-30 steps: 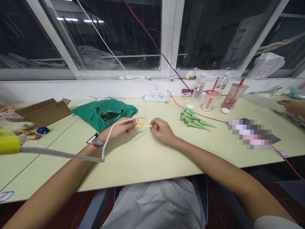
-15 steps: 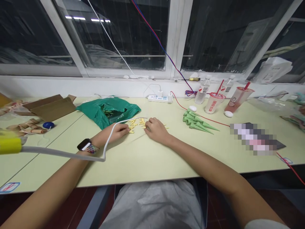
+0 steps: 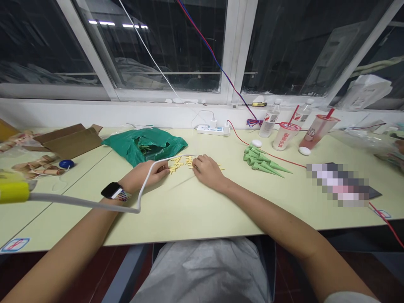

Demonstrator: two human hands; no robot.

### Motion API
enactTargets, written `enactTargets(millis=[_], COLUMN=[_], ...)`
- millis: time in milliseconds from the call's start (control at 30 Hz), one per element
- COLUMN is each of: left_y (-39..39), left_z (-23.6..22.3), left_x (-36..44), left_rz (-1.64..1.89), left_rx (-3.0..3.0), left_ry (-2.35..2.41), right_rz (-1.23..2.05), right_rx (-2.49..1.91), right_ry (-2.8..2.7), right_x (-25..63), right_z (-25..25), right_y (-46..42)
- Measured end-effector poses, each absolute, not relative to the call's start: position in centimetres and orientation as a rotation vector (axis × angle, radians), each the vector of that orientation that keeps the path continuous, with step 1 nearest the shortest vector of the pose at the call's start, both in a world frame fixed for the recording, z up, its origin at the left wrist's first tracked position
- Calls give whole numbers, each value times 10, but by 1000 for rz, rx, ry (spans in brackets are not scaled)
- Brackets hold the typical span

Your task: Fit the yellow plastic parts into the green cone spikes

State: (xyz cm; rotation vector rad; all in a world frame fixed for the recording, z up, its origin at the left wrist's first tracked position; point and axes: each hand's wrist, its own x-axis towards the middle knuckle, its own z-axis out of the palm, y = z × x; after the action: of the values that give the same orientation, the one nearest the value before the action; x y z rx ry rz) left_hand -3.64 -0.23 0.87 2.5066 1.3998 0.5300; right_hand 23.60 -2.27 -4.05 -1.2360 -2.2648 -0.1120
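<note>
My left hand (image 3: pixel 147 176), with a dark watch (image 3: pixel 111 190) on its wrist, rests on the table with thumb and fingers curled together. Its fingertips touch the left edge of a scatter of small yellow plastic pieces (image 3: pixel 177 162). Across from it, my right hand (image 3: pixel 208 171) lies palm down, fingers bent inward beside other yellow pieces (image 3: pixel 189 160). What sits under or between the fingers of either hand is hidden. A few thin yellow tips (image 3: pixel 221 167) stick out beyond the right hand.
A torn green plastic bag (image 3: pixel 126 145) lies behind my left hand. Right of my hands is a pile of green cones (image 3: pixel 260 160). Further back stand a power strip (image 3: pixel 213 129), bottles and drink cups (image 3: pixel 285 136). A grey cable (image 3: pixel 94 205) crosses before my left wrist.
My left hand has drawn slightly left, away from the yellow pieces, and more of them show between the hands. The right hand keeps nearly the same place.
</note>
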Motion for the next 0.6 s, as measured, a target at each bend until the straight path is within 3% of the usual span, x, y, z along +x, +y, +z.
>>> enactTargets(millis=[133, 433, 600], left_y=[-4, -3, -9], left_z=[12, 9, 11], left_x=[-35, -36, -29], left_rz=[317, 463, 477], left_rx=[2635, 2602, 2640], left_ry=[1459, 1474, 1424], right_rz=[-125, -256, -26], right_rx=[-1239, -1283, -1410], right_ry=[-2260, -2239, -2199], right_x=[235, 264, 302], right_z=[-42, -29, -14], right_y=[-23, -33, -35])
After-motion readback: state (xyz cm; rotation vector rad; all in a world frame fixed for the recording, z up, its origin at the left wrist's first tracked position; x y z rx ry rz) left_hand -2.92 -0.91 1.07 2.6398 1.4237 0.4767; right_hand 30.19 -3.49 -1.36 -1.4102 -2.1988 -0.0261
